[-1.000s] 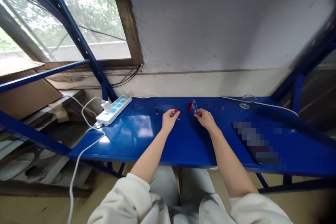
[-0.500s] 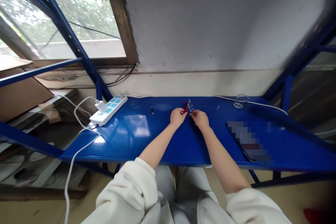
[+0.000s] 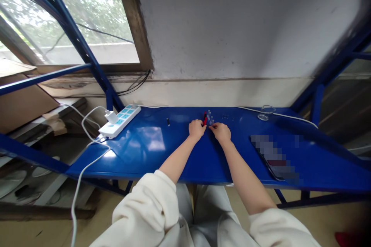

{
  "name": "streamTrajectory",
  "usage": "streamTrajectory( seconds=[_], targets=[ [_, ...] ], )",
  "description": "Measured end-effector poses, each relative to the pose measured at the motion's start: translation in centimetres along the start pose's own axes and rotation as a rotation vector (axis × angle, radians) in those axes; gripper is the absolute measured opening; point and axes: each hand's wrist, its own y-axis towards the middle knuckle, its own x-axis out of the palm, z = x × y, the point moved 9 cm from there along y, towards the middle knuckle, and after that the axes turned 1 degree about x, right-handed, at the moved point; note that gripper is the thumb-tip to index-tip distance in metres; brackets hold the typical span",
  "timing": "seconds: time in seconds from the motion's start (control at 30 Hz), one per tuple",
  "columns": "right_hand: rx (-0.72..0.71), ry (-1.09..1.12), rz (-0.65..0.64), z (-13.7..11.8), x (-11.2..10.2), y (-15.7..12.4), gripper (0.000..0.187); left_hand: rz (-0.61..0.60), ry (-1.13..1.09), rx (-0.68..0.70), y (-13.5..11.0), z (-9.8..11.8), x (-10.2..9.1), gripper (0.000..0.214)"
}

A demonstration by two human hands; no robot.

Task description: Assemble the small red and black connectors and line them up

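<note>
My left hand [image 3: 196, 129] rests on the blue shelf top [image 3: 162, 150] with its fingers curled around a small red piece [image 3: 205, 120]. My right hand [image 3: 222, 132] sits close beside it, fingers pinched together near a cluster of tiny clear and red parts [image 3: 209, 117]; what it pinches is too small to name. The two hands nearly touch. A small dark part [image 3: 168, 121] lies alone to the left of my left hand.
A white power strip [image 3: 119, 120] with a plugged-in charger and white cables lies at the far left. A row of tiny dark parts [image 3: 225, 115] and a clear ring [image 3: 263, 116] sit at the back right. A blurred flat object [image 3: 274, 154] lies on the right.
My left hand has moved right with the red piece, up to the cluster and my right hand. Over the last half second both hands have barely shifted.
</note>
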Motion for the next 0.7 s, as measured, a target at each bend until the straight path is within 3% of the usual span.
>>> streamTrajectory(
  seconds=[0.2, 0.27, 0.4, 0.57, 0.7],
  targets=[
    [0.022, -0.037, -0.022, 0.0, 0.0, -0.1, 0.028, 0.010, -0.048, 0.026, -0.6, 0.2, -1.6, 0.020],
    [0.036, -0.064, -0.044, -0.1, 0.0, -0.3, 0.029, 0.073, -0.074, 0.085, -1.2, 0.3, -3.5, 0.023],
    [0.041, -0.148, -0.056, -0.6, -0.5, -0.9, 0.027, 0.314, -0.075, 0.201, -3.1, -0.4, -8.8, 0.030],
    [-0.040, -0.159, -0.032, -2.3, -1.1, -1.6, 0.039, 0.585, 0.002, 0.009, -5.2, -5.2, -13.4, 0.034],
    [-0.244, -0.091, 0.010, -5.0, -1.4, -2.4, 0.050, 0.597, 0.092, -0.139, -5.5, -8.1, -13.8, 0.041]
  ],
)
